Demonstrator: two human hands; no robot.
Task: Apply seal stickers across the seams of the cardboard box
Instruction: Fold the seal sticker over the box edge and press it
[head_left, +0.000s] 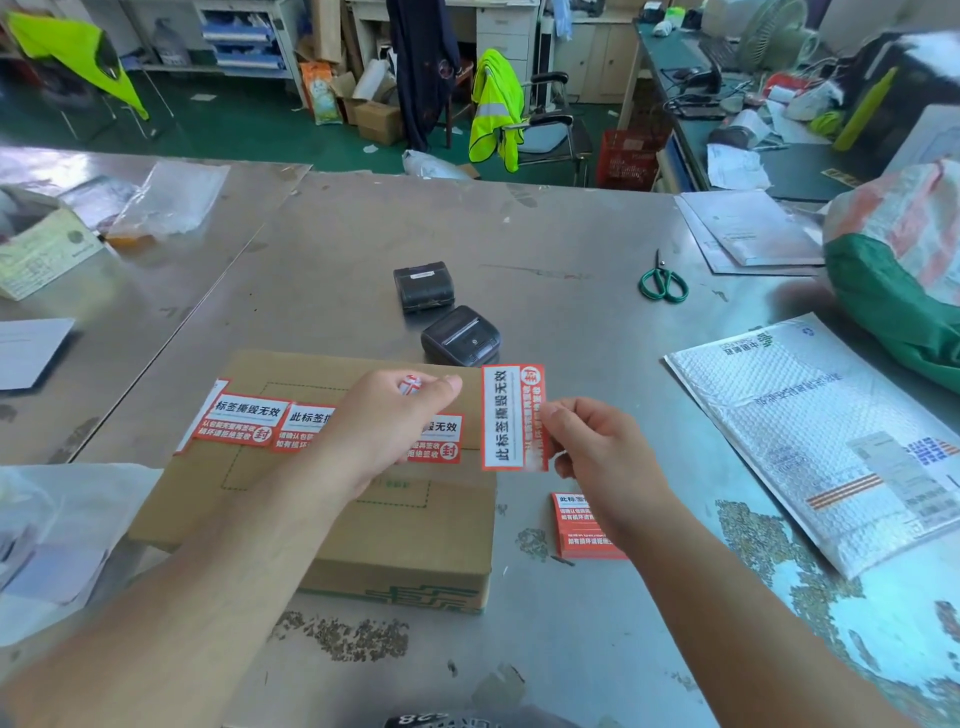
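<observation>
steel surface (571, 249), grey and scuffed, in a workroom with a green floor. we list what lies on it.

- cardboard box (415, 530): flat, closed, lying near us, left of centre.
- seal stickers (244, 421): red and white, stuck in a row across the top of the box from its left edge towards its right. they overlap and a hand covers part of the row, so we cannot tell the count.
- left hand (384, 426): above the box top, over the row. the fingers are curled and pinch a small red-and-white scrap (410, 384) at the tips.
- right hand (597, 447): just right of the box. thumb and fingers pinch the loose seal sticker (511, 418) by its right long edge.
- loose seal sticker: held upright, printed face towards us, beside the far right corner of the box. we cannot tell whether it touches the cardboard.
- sticker stack (587, 525): red, on the surface just right of the box, partly behind the right wrist.
- two black label printers (460, 338): side by side beyond the box.
- green-handled scissors (662, 283): farther back, to the right.
- bubble mailer (831, 441): white, at the right.
</observation>
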